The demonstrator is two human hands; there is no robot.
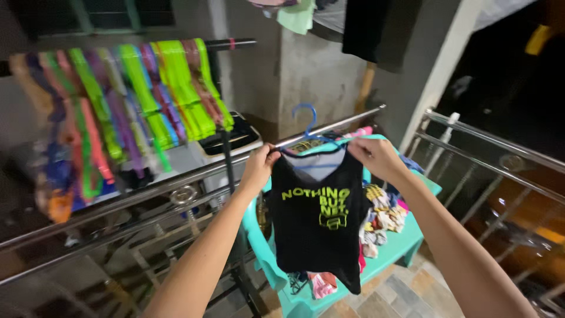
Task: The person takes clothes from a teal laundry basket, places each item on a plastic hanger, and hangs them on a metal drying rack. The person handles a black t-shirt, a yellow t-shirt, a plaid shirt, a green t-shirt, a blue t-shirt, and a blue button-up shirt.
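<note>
A black sleeveless shirt [318, 227] with yellow-green lettering is held up at chest height, in front of a teal plastic chair [412, 238]. It is carried on a blue plastic hanger [308, 131], whose hook rises above the neckline, close to a steel rail [176, 182] that runs across the view.

The left hand [259, 168] is closed on the shirt's left shoulder, the fabric pinched between thumb and fingers. The right hand [376, 156] is closed likewise on the opposite shoulder, the fingers curled over the strap. The garment hangs straight between the two hands, its hem well clear of the tiled floor [406, 294].

A heap of mixed coloured laundry [385, 215] is seen on the chair seat, just behind and beside the shirt. A row of bright green, pink and purple hangers [135, 106] is suspended from a dark upper bar [232, 43] at the left, blurred in the view. A steel balustrade [500, 159] is noted at the right.
</note>
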